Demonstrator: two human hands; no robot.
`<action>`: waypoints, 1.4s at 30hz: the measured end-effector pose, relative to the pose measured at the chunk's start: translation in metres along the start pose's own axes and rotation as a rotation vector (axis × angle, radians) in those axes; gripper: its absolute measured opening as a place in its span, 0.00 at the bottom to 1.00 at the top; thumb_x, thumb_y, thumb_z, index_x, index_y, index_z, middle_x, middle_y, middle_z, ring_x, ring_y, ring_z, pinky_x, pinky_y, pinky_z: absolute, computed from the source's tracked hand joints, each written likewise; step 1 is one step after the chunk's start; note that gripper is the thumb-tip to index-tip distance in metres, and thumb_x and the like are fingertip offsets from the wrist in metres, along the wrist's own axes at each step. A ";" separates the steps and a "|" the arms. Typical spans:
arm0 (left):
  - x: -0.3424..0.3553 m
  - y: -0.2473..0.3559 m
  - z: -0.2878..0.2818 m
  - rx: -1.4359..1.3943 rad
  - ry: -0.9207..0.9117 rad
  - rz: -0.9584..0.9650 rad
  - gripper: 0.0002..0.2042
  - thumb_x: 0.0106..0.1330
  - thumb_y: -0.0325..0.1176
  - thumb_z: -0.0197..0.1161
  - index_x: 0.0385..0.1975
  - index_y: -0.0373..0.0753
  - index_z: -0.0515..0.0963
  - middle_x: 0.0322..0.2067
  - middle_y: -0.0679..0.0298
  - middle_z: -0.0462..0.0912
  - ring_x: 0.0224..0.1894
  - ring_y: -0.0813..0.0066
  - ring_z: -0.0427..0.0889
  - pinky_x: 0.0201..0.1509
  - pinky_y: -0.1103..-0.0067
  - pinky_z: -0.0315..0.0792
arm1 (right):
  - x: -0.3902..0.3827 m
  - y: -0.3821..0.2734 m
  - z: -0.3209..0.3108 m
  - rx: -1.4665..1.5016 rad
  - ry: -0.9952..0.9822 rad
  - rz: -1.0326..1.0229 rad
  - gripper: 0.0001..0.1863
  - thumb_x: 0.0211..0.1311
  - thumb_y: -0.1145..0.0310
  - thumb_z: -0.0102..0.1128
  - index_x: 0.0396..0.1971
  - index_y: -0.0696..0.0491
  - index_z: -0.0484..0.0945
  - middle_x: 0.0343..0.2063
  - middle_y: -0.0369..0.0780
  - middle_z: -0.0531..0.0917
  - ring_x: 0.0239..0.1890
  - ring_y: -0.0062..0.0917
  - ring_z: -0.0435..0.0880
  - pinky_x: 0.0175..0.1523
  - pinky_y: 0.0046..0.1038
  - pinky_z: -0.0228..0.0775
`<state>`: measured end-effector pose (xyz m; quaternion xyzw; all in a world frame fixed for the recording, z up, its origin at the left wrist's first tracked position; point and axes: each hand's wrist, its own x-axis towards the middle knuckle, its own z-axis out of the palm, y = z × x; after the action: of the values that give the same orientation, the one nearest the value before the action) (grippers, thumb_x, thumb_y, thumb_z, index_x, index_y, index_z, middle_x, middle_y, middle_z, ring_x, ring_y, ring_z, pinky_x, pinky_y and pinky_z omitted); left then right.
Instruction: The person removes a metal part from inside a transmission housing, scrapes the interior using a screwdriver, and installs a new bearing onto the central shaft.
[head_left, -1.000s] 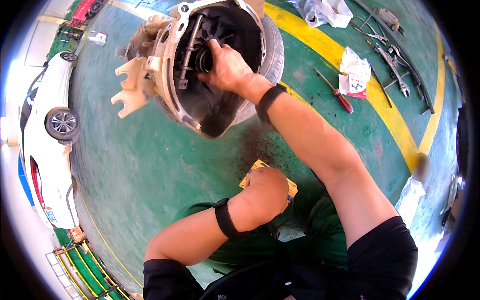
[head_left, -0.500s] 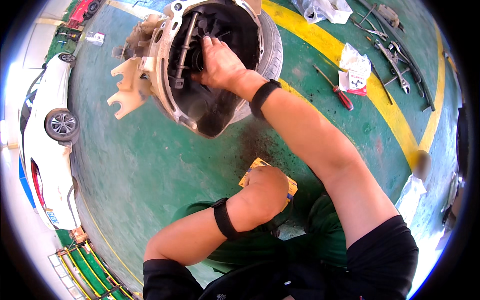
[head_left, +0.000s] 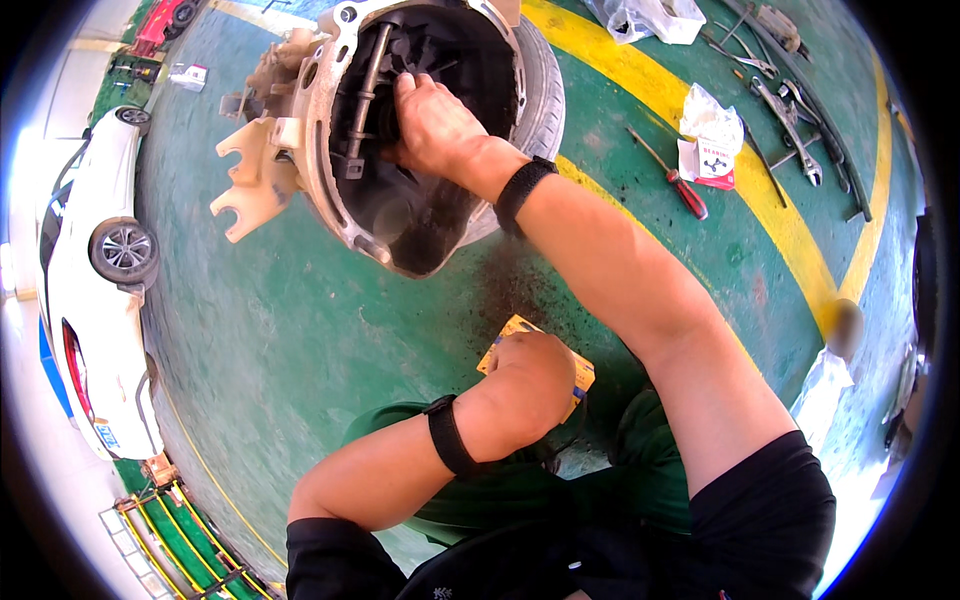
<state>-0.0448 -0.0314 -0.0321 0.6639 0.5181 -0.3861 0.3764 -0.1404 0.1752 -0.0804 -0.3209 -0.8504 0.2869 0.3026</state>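
In the head view, a large metal housing [head_left: 400, 150] is seen lying on the green floor [head_left: 300, 330] at the far middle, tipped so that its open mouth faces up toward the camera; a tyre [head_left: 540, 90] is set behind it, apparently as a prop to keep the opening within reach. The right hand [head_left: 435, 125] is reached into that opening, with the fingers curled closed around a dark part inside, just beside a steel rod [head_left: 360, 100] that runs across the cavity. What exactly is gripped is hidden by the hand itself.

The left hand [head_left: 535, 380] is held low and near, closed on a small yellow box [head_left: 580, 372], of which only the corners show past the knuckles; it seems to be kept ready there while the other hand works.

To the far right, a red-handled screwdriver [head_left: 680, 185] is laid on the yellow floor stripe [head_left: 780, 210], near a small red-and-white carton [head_left: 712, 160] with crumpled white wrapping over it. Spanners and pliers [head_left: 790, 95] are spread beyond it. A clear plastic bag [head_left: 645, 18] lies at the far edge. A white car [head_left: 95, 290] is parked at the left.
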 end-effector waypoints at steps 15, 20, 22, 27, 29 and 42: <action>0.002 0.000 0.002 -0.012 0.051 0.004 0.15 0.56 0.42 0.74 0.41 0.44 0.89 0.42 0.64 0.90 0.45 0.66 0.90 0.31 0.66 0.82 | -0.004 -0.001 0.011 -0.058 0.058 0.027 0.41 0.46 0.60 0.82 0.54 0.68 0.69 0.51 0.58 0.77 0.56 0.53 0.78 0.63 0.42 0.74; 0.003 -0.004 0.002 -0.012 0.012 -0.002 0.15 0.55 0.40 0.74 0.41 0.43 0.90 0.42 0.63 0.91 0.45 0.64 0.90 0.29 0.64 0.82 | -0.007 0.005 0.000 0.110 0.026 0.020 0.45 0.44 0.61 0.83 0.59 0.67 0.68 0.53 0.58 0.77 0.58 0.53 0.77 0.65 0.40 0.73; 0.003 -0.004 0.005 -0.008 0.063 0.042 0.16 0.53 0.38 0.75 0.41 0.42 0.90 0.41 0.62 0.91 0.44 0.63 0.90 0.28 0.64 0.82 | -0.009 0.007 -0.002 0.170 0.053 0.051 0.48 0.44 0.61 0.83 0.62 0.67 0.66 0.55 0.58 0.77 0.60 0.52 0.77 0.66 0.39 0.72; 0.010 0.001 0.005 -0.001 0.030 0.020 0.16 0.48 0.33 0.76 0.40 0.41 0.90 0.42 0.61 0.91 0.43 0.61 0.90 0.25 0.61 0.81 | -0.008 0.010 0.000 0.094 0.044 0.012 0.52 0.42 0.60 0.83 0.64 0.68 0.64 0.52 0.58 0.79 0.59 0.52 0.79 0.66 0.39 0.73; 0.011 0.000 0.006 -0.008 0.014 0.033 0.16 0.47 0.32 0.76 0.39 0.40 0.90 0.41 0.61 0.91 0.43 0.61 0.90 0.24 0.61 0.81 | -0.006 0.010 -0.004 0.064 -0.024 0.026 0.52 0.42 0.60 0.83 0.65 0.69 0.64 0.51 0.58 0.80 0.58 0.53 0.79 0.65 0.39 0.73; 0.001 -0.003 0.004 -0.013 0.071 0.049 0.14 0.51 0.35 0.76 0.39 0.42 0.90 0.40 0.63 0.90 0.43 0.64 0.90 0.26 0.64 0.81 | 0.025 0.033 -0.037 1.063 -0.152 0.623 0.15 0.65 0.70 0.66 0.44 0.66 0.83 0.39 0.44 0.88 0.36 0.30 0.89 0.43 0.31 0.85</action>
<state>-0.0484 -0.0343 -0.0354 0.6872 0.5173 -0.3494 0.3716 -0.1179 0.2247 -0.0708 -0.3380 -0.4769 0.7681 0.2615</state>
